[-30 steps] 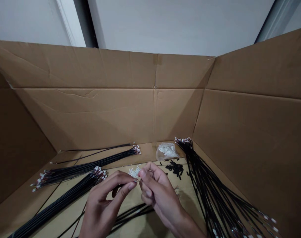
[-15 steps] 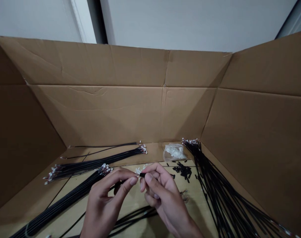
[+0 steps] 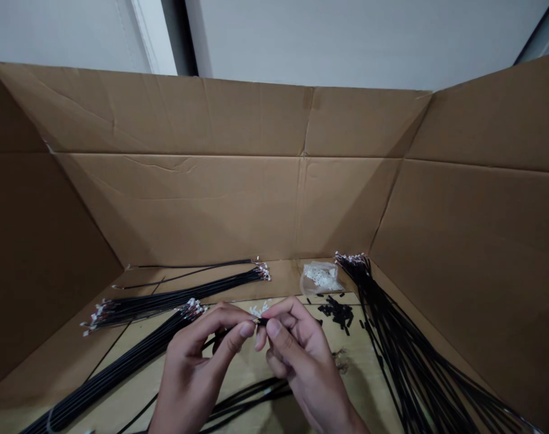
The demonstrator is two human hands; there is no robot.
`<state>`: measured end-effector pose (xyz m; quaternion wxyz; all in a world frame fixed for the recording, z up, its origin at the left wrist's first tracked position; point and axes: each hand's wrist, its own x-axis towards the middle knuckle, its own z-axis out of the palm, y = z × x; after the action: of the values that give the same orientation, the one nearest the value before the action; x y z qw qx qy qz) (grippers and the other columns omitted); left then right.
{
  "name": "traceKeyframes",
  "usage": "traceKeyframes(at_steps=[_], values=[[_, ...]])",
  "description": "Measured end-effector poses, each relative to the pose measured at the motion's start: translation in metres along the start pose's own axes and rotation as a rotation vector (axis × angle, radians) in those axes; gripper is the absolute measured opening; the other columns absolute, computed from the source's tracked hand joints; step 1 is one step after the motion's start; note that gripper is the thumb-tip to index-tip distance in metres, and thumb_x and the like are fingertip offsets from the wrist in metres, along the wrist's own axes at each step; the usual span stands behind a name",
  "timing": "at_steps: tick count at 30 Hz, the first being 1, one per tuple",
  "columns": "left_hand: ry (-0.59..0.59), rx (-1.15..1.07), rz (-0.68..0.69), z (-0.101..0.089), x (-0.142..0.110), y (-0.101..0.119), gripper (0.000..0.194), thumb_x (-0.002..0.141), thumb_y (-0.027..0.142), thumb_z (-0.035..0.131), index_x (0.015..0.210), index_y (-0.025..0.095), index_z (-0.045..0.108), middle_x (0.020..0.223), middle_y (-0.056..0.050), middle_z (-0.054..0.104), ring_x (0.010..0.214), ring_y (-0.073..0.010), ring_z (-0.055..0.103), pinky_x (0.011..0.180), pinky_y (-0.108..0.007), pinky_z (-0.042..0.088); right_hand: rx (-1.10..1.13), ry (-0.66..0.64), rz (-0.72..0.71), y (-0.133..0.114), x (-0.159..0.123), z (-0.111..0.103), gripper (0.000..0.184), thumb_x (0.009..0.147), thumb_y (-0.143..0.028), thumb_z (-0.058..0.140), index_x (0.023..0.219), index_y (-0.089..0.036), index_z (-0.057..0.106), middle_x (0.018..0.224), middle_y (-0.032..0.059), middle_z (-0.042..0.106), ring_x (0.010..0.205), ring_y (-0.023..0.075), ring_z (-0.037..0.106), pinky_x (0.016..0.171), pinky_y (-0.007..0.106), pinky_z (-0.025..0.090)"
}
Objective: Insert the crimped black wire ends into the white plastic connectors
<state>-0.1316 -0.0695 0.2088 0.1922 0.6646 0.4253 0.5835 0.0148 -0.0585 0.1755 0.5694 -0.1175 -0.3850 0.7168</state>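
Note:
My left hand [image 3: 202, 361] pinches a thin black wire [image 3: 224, 337] near its white connector end. My right hand [image 3: 297, 361] holds a short black sleeve [image 3: 262, 321] between thumb and fingers, right against the wire's tip. The fingertips of both hands nearly touch, hiding the joint. Just behind them lies a small heap of white connectors [image 3: 259, 310]. Loose black sleeves [image 3: 335, 314] are scattered to the right of my right hand, and a bundle of black wires with white ends [image 3: 134, 340] lies beside my left hand.
Cardboard box walls [image 3: 211, 205] surround the work on three sides. More black wire bundles [image 3: 175, 291] lie at the left, a large fanned bundle [image 3: 405, 355] at the right. A clear plastic bag of white connectors [image 3: 320, 278] sits at the back.
A black sleeve has appeared in my right fingers and now meets the wire end. My hands have come closer together. The whole view has shifted slightly as my head moved.

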Motion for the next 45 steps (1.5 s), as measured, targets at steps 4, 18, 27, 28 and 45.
traceKeyframes(at_steps=[4,18,27,28,45], values=[[-0.002,-0.008,-0.026,0.001,-0.002,0.0,0.017,0.086,0.027,0.074,0.069,0.027,0.076,0.067,0.004,0.072,0.062,-0.0099,0.067,0.06,-0.013,0.052,0.009,-0.007,-0.021,0.002,0.0,0.0,0.024,0.093,-0.04,0.08,0.094,-0.02,0.066,0.072,-0.0044,0.064,0.046,0.0016,0.025,0.043,0.018,0.015],[-0.061,-0.082,-0.257,-0.002,-0.007,0.006,0.024,0.086,0.038,0.077,0.066,0.025,0.074,0.067,0.001,0.068,0.064,-0.0137,0.061,0.06,-0.02,0.05,-0.255,0.194,-0.126,0.008,-0.011,0.008,0.033,0.093,-0.053,0.076,0.094,-0.021,0.07,0.075,-0.0009,0.065,0.052,0.0066,0.031,0.049,0.024,0.025],[-0.089,-0.09,-0.217,-0.003,-0.008,0.012,0.022,0.088,0.036,0.076,0.068,0.027,0.075,0.067,0.002,0.069,0.065,-0.0134,0.064,0.062,-0.02,0.052,-0.352,0.235,-0.065,0.0,-0.017,0.011,0.038,0.087,-0.061,0.078,0.091,-0.023,0.074,0.072,0.001,0.067,0.054,0.0112,0.037,0.054,0.028,0.031],[-0.087,-0.078,-0.201,-0.003,-0.008,0.011,0.022,0.088,0.036,0.075,0.068,0.027,0.075,0.067,0.002,0.07,0.065,-0.0132,0.065,0.061,-0.019,0.052,-0.372,0.254,-0.08,0.001,-0.018,0.012,0.038,0.088,-0.062,0.077,0.09,-0.023,0.074,0.073,0.001,0.066,0.055,0.0116,0.039,0.056,0.029,0.033],[-0.202,0.028,-0.003,-0.016,-0.004,0.02,0.022,0.092,0.033,0.073,0.071,0.028,0.077,0.065,0.002,0.073,0.059,-0.0127,0.067,0.057,-0.018,0.054,-0.369,0.037,-0.077,-0.007,-0.017,0.001,0.026,0.096,-0.052,0.073,0.095,-0.025,0.073,0.073,-0.0006,0.067,0.053,0.0107,0.035,0.057,0.029,0.035]])
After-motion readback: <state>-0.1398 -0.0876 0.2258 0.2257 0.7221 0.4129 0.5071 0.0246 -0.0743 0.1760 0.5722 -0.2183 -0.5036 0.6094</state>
